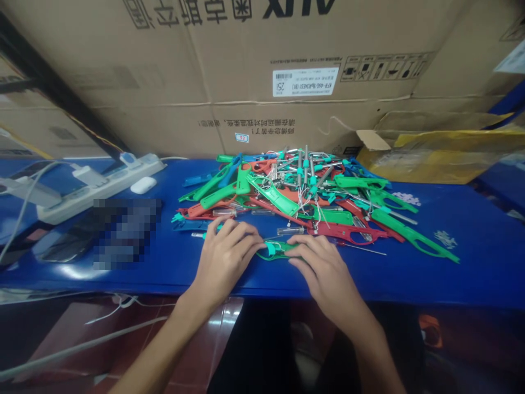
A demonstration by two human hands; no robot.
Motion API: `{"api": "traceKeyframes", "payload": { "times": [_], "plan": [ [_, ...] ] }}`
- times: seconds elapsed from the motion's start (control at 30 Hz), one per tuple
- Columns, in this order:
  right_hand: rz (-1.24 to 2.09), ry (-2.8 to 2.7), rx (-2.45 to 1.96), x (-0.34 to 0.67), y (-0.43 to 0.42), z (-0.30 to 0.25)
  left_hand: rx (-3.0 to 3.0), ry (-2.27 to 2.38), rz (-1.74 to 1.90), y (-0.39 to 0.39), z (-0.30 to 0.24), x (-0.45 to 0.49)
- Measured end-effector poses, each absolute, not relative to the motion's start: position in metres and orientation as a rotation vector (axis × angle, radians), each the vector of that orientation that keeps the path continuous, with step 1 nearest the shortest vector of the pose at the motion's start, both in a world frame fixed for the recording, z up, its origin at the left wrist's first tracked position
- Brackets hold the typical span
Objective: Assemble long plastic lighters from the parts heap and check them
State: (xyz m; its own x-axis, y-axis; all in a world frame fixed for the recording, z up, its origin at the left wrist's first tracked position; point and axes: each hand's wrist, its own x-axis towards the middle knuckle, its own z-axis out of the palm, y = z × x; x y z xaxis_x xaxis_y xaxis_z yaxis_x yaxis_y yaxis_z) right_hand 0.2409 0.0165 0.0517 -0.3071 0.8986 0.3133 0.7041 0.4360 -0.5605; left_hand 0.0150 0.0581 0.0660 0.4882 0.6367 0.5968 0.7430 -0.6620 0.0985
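Low over the front of the blue table, both hands work on a green lighter shell (pixel 283 254) with a teal piece (pixel 270 248) and thin white wire inside it. My left hand (pixel 230 247) has its fingers closed on the left end, where a thin metal tube (pixel 197 235) sticks out beyond the knuckles. My right hand (pixel 318 261) pinches the right end between thumb and fingers. Parts of the shell are hidden under the fingers. Just behind lies a heap of green, red, orange and blue lighter shells (pixel 274 195), with metal tubes, wires and a clear fuel tank (pixel 290 231).
A white power strip (pixel 102 186) with plugs and a white earbud case (pixel 143 185) are at left, near a dark phone (pixel 65 241). A large cardboard box (pixel 246 65) stands behind. An open yellow-taped carton (pixel 435 156) and small metal pieces (pixel 445 239) are at right.
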Motion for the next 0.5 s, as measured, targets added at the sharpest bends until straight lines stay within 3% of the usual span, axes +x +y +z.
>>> {"api": "traceKeyframes", "payload": {
  "times": [0.5],
  "plan": [
    [0.444, -2.099, -1.367, 0.2398, 0.0155, 0.0542, -2.553, -1.163, -0.931, 0.0588, 0.0658, 0.0158]
  ]
}}
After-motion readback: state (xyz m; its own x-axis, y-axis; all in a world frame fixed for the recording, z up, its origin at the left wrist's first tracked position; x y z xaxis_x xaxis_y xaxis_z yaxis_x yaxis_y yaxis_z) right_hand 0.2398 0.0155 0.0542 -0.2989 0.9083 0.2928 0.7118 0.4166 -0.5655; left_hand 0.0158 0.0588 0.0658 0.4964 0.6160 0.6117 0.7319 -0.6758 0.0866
